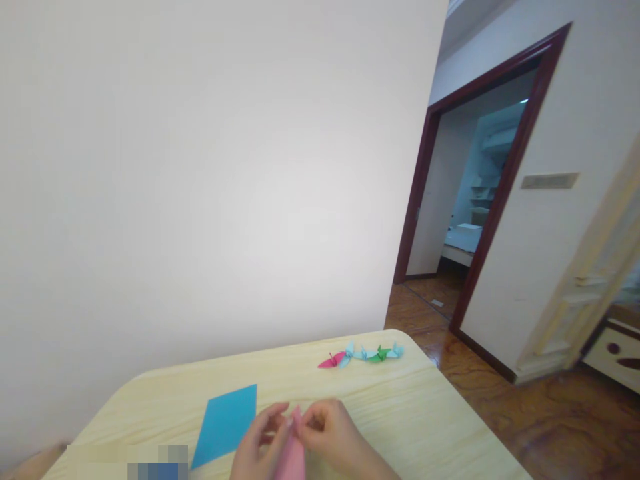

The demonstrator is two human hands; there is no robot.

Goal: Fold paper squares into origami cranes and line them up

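Note:
Between my two hands, near the front of the table, is a piece of folded pink paper (291, 460), narrow and pointed at its top. My left hand (263, 443) grips its left side, thumb and fingers closed around the edge. On the other side my right hand (330, 430) pinches the paper close to its upper tip. Part of the paper is hidden by my fingers and by the bottom of the view. A flat sheet of blue paper (226, 424) lies just left of my left hand.
Several small folded paper cranes, among them a red one (332, 361) and a green one (380, 354), stand in a row at the back right of the wooden table (425, 413). A white wall (225, 187) rises behind it. To the right is a doorway (450, 200).

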